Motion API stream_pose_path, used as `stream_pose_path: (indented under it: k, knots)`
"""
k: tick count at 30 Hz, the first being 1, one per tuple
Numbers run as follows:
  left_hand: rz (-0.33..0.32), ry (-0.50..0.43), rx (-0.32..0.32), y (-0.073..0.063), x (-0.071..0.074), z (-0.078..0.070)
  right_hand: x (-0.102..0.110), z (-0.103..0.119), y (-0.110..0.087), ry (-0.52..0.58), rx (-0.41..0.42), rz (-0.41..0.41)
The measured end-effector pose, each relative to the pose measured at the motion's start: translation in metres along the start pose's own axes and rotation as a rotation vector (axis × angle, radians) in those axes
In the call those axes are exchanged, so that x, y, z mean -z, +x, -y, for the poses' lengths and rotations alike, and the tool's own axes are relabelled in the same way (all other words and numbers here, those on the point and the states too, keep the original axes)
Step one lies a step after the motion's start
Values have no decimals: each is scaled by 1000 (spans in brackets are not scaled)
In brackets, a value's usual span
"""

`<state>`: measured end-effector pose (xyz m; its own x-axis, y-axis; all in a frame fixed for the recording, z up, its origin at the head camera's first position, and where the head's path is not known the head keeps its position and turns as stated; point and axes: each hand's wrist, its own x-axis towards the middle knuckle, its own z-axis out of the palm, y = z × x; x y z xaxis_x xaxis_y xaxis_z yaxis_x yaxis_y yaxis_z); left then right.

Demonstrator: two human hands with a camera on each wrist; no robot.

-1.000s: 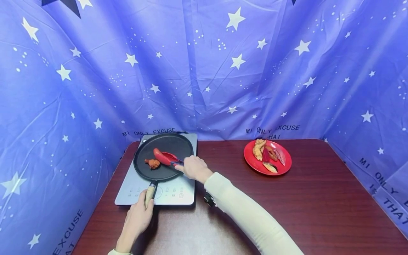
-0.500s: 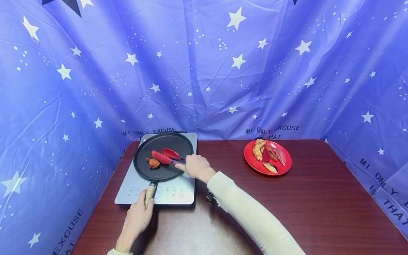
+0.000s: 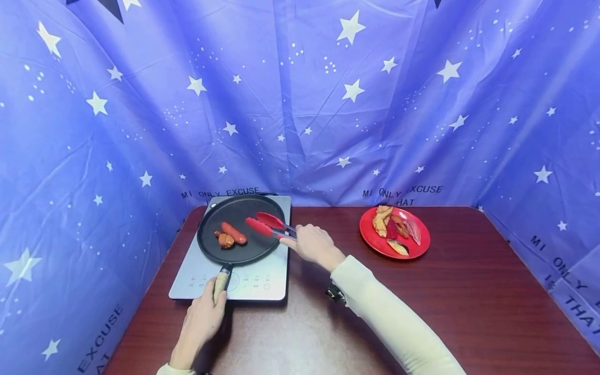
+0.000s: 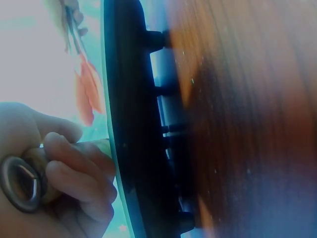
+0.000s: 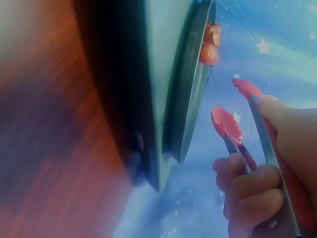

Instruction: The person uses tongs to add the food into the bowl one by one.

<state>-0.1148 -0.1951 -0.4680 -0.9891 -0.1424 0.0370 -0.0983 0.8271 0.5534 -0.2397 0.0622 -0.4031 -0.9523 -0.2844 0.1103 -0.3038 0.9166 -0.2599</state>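
Observation:
My left hand [image 3: 204, 316] grips the pale wooden handle [image 3: 220, 284] of a round black frying pan [image 3: 253, 252]. In the left wrist view the fingers [image 4: 74, 183] curl round that handle, its hanging ring [image 4: 20, 183] at the end. Red-tipped tongs [image 3: 264, 225] are held in my right hand [image 3: 319, 245] over the pan's right side. Their tips stand apart with nothing between them, as the right wrist view also shows. In the pan lie a sausage [image 3: 234, 233] and a small browned piece of food [image 3: 225, 240], side by side left of the middle.
The pan sits on a silver induction cooker [image 3: 253, 291] at the table's left. A red plate [image 3: 370, 245] with several pieces of food stands at the back right of the dark wooden table [image 3: 422, 312]. A blue star-patterned curtain [image 3: 300, 104] hangs behind and at both sides.
The sausage has come out from between the tongs and lies beside the browned piece. My right hand has drawn the tongs back to the right. My left hand stays on the handle.

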Motion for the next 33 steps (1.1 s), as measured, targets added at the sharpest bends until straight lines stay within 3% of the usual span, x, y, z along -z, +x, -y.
stream_pose_path:
  k: [9, 33]
  knots:
    - [5, -5, 7, -1, 2, -2, 6, -32, -14, -13, -47, -13]
    - [-3, -11, -11, -1, 2, -2, 21, -93, -63, -34, -19, -74]
